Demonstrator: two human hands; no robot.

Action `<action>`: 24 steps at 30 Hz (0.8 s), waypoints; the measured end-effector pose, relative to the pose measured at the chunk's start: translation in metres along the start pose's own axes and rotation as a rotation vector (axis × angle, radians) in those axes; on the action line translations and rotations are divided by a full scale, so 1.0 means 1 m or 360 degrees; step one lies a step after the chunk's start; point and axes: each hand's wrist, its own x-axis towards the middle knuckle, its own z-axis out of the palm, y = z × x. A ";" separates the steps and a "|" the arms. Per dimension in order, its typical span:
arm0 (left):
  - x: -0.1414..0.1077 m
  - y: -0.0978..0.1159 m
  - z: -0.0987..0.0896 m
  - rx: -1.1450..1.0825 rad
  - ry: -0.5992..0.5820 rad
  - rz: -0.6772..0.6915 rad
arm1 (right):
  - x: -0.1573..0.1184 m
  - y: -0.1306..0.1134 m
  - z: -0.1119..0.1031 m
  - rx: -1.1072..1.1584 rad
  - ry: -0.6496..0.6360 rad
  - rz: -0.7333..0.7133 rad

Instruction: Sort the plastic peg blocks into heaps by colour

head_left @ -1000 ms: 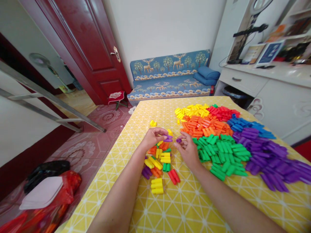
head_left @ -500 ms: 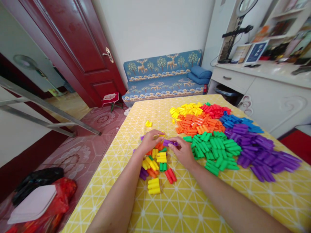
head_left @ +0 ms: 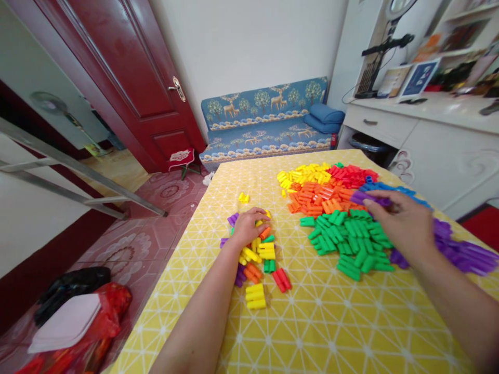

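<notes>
My right hand (head_left: 405, 221) holds a purple piece (head_left: 364, 198) over the right side of the table, above the purple pile (head_left: 460, 249). The fingers of my left hand (head_left: 249, 226) rest curled on a mixed heap of yellow, orange, green and purple pieces (head_left: 257, 249); what they touch is partly hidden. Near that heap lie a red piece (head_left: 281, 280) and a yellow piece (head_left: 255, 296). Sorted piles of yellow (head_left: 304, 174), red (head_left: 353, 176), orange (head_left: 319, 197), green (head_left: 349, 236) and blue (head_left: 393, 187) pieces spread across the right half.
A small yellow piece (head_left: 244, 197) lies apart behind my left hand. The table's yellow cloth (head_left: 312, 332) has white lines. Beyond the table stand a blue patterned sofa (head_left: 265, 124) and, at right, a white cabinet (head_left: 440, 150).
My right hand has moved right from beside my left hand to the purple pile, carrying the purple piece. My left hand has lowered slightly onto the mixed heap. The view has shifted slightly.
</notes>
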 end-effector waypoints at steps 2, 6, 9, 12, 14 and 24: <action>0.000 -0.001 0.000 0.0000 0.0003 -0.0002 | 0.017 0.030 -0.028 -0.0241 0.0050 0.0094; 0.000 -0.001 0.001 -0.0014 0.0013 -0.0005 | 0.037 0.091 -0.061 -0.0553 0.0034 0.0150; -0.001 0.000 0.000 -0.0025 0.0022 -0.0019 | 0.045 0.124 -0.069 -0.0625 0.0002 -0.0096; -0.001 0.002 -0.001 -0.0031 0.0020 -0.0028 | 0.047 0.130 -0.069 -0.0616 0.0069 -0.0398; -0.001 0.001 -0.001 -0.0026 0.0014 -0.0028 | 0.044 0.114 -0.064 -0.0658 0.0119 -0.0393; -0.001 0.000 0.001 -0.0016 0.0025 0.0002 | -0.052 -0.053 0.075 0.0301 -0.0719 -0.0203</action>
